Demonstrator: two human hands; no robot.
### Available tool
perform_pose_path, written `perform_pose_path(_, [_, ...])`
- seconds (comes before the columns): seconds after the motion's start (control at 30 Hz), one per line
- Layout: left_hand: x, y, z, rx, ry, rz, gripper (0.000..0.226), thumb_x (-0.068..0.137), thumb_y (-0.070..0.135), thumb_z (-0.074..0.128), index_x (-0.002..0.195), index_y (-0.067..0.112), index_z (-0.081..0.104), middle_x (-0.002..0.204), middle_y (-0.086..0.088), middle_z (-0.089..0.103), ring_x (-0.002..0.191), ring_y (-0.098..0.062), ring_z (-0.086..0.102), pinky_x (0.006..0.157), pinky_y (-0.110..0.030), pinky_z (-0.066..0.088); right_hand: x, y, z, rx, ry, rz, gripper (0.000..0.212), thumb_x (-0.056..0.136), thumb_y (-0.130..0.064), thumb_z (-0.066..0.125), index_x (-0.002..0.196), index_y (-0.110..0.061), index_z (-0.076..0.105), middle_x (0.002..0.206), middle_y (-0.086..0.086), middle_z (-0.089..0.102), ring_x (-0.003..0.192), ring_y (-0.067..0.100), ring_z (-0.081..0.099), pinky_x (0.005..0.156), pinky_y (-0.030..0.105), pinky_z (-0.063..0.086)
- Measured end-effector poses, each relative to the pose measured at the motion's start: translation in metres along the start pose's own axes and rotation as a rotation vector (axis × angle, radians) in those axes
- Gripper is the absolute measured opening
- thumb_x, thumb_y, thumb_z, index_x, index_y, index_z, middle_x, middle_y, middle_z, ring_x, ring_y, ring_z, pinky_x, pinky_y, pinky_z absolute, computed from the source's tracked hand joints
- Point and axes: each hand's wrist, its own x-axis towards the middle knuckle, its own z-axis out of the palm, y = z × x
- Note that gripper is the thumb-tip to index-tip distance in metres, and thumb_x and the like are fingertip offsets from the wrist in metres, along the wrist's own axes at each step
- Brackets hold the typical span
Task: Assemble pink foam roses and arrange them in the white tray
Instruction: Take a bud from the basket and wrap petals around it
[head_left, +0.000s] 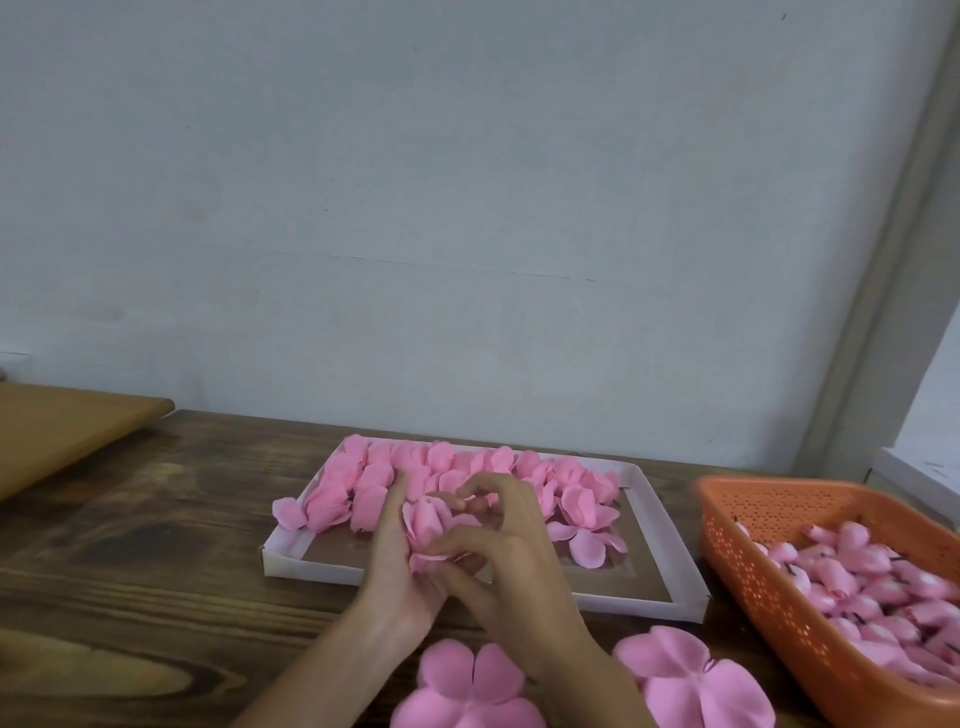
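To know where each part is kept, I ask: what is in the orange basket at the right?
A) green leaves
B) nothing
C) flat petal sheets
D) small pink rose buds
D: the orange basket is full of small pink buds; the flat petal pieces lie outside it, on the table.

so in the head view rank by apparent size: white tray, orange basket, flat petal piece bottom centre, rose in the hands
1. white tray
2. orange basket, cut off by the frame, so unsure
3. flat petal piece, nearer the camera
4. rose
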Motion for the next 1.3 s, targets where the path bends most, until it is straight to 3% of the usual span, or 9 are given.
perform_pose_path(0.1, [0.004,-0.001,-0.005,0.03,-0.051,0.045,0.059,0.083,0.062,0.063,0.069,0.006,0.077,0.082,-0.017,0.074,0.071,-0.029,0.076,0.057,-0.035,0.062,-0.002,0.005,0.002,-0.022,0.045,0.046,0.015,0.079,-0.046,0.074,0.088,-0.034,0.076,0.126,-0.023,0.042,0.123,0.005,0.043,0.096,0.034,0.047])
perform_pose_path(0.23, [0.004,0.002,-0.006,0.107,-0.065,0.035,0.068,0.085,0.065,0.061,0.091,0.001,0.083,0.096,-0.024,0.076,0.073,-0.032,0.076,0.056,-0.037,0.061,-0.002,0.003,0.002,-0.072,0.118,0.098,0.026,0.074,-0.049,0.075,0.096,-0.037,0.066,0.116,-0.029,0.036,0.114,0.0,0.043,0.084,0.031,0.052])
perform_pose_path(0.4, [0.003,0.001,-0.006,0.114,-0.033,0.161,0.063,0.091,0.065,0.056,0.078,0.009,0.081,0.069,-0.012,0.072,0.057,-0.024,0.07,0.05,-0.032,0.058,-0.002,-0.01,0.008,-0.19,0.253,0.163,0.059,0.06,-0.048,0.084,0.11,-0.043,0.052,0.11,-0.021,0.032,0.102,0.014,0.051,0.075,0.035,0.056])
perform_pose_path(0.5, [0.003,0.003,-0.004,0.109,-0.02,0.189,0.065,0.091,0.068,0.055,0.078,0.009,0.08,0.089,-0.017,0.077,0.07,-0.028,0.075,0.06,-0.034,0.063,-0.003,-0.013,0.011,-0.232,0.348,0.185,0.064,0.052,-0.044,0.09,0.106,-0.035,0.056,0.111,-0.011,0.039,0.101,0.015,0.048,0.078,0.033,0.053])
perform_pose_path(0.67, [0.0,0.005,-0.001,0.136,-0.018,0.223,0.073,0.085,0.076,0.052,0.08,0.009,0.082,0.115,-0.019,0.077,0.087,-0.032,0.077,0.077,-0.039,0.06,-0.006,-0.013,0.013,-0.239,0.377,0.214,0.042,0.058,-0.047,0.087,0.089,-0.027,0.066,0.096,-0.008,0.055,0.093,0.018,0.05,0.076,0.04,0.05])
perform_pose_path(0.8, [-0.001,0.003,-0.003,0.153,0.018,0.238,0.082,0.09,0.078,0.047,0.089,0.005,0.082,0.094,-0.023,0.074,0.08,-0.032,0.07,0.079,-0.043,0.054,-0.007,-0.013,0.015,-0.279,0.401,0.121,0.031,0.065,-0.048,0.082,0.083,-0.027,0.07,0.088,-0.012,0.061,0.091,0.019,0.053,0.075,0.04,0.05])
perform_pose_path(0.97, [-0.005,0.003,0.0,0.174,0.047,0.275,0.077,0.09,0.078,0.049,0.086,0.008,0.081,0.081,-0.018,0.072,0.069,-0.028,0.07,0.062,-0.035,0.057,-0.009,-0.013,0.02,-0.285,0.411,0.1,0.024,0.072,-0.044,0.08,0.093,-0.032,0.074,0.097,-0.012,0.06,0.097,0.014,0.049,0.076,0.037,0.051])
perform_pose_path(1.13, [-0.007,0.001,0.0,0.147,0.039,0.202,0.077,0.085,0.082,0.055,0.071,0.01,0.078,0.065,-0.012,0.062,0.056,-0.023,0.057,0.058,-0.033,0.048,-0.008,-0.021,0.017,-0.283,0.321,0.079,0.05,0.075,-0.037,0.08,0.121,-0.049,0.064,0.089,-0.025,0.055,0.092,0.008,0.049,0.08,0.032,0.05])
perform_pose_path(1.3, [-0.006,0.002,0.0,0.122,-0.004,0.192,0.066,0.082,0.077,0.058,0.076,0.014,0.079,0.067,-0.01,0.06,0.054,-0.023,0.054,0.054,-0.031,0.046,-0.007,-0.021,0.019,-0.277,0.385,0.057,0.047,0.06,-0.018,0.094,0.091,-0.034,0.064,0.087,-0.026,0.051,0.085,0.009,0.049,0.067,0.034,0.053])
